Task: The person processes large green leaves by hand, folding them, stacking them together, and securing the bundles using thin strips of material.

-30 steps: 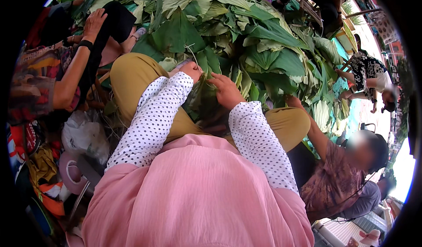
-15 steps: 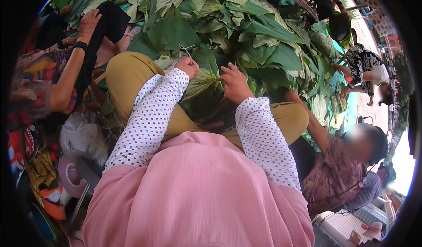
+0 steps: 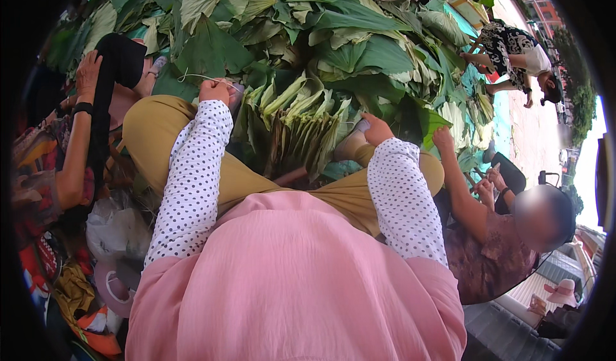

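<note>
Between my knees stands a bundle of folded lotus leaves [image 3: 305, 127], their pale green and browned edges stacked close together. To its left, my left hand [image 3: 217, 91] is closed on a thin white string [image 3: 192, 76], whose loose end curls out beyond the fingers. On the other side, my right hand [image 3: 377, 130] is drawn together beside the bundle, fingertips pointing toward the leaves. Whatever it pinches is too small to make out. Large green lotus leaves [image 3: 215, 50] lie just past both hands.
A broad heap of lotus leaves [image 3: 359, 17] spreads ahead. Co-workers sit close on both sides: a forearm [image 3: 72, 139] at left, a person in a patterned shirt [image 3: 491, 252] at right. A white plastic bag [image 3: 119, 223] lies by my left side. Another person [image 3: 523, 62] bends over, far right.
My hands have moved apart, the left leftward with the string, the right rightward and down. The folded leaf bundle now shows upright between them. The right fingers, spread before, are now closed.
</note>
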A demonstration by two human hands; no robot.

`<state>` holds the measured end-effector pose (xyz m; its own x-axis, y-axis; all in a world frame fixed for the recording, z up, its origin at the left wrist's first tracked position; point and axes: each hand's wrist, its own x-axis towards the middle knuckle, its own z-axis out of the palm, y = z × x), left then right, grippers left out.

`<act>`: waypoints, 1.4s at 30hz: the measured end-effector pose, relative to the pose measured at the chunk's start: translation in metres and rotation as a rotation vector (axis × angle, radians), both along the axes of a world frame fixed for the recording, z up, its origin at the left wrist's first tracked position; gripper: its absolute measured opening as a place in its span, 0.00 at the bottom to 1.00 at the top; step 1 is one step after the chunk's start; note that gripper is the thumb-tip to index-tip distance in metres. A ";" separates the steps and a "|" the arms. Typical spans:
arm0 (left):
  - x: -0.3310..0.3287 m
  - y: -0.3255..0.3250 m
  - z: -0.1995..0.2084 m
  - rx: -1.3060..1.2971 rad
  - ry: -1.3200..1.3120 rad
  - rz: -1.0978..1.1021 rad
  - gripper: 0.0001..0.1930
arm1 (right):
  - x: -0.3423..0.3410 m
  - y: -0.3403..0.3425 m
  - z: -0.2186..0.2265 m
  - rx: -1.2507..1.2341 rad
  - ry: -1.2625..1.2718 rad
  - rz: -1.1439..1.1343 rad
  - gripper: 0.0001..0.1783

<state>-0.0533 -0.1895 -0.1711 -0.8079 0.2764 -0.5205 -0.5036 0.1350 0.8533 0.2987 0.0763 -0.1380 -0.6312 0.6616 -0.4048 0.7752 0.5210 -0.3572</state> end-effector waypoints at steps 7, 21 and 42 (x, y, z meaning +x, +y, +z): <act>-0.066 -0.093 -0.068 -0.030 0.017 0.003 0.06 | -0.085 -0.109 -0.030 -0.087 -0.118 0.028 0.24; -0.027 -0.058 -0.080 -0.241 -0.162 -0.606 0.08 | -0.064 -0.090 -0.052 -0.033 -0.043 -0.034 0.20; -0.043 -0.050 -0.049 -0.032 0.620 -0.515 0.05 | -0.062 -0.092 -0.006 0.088 0.312 -0.121 0.12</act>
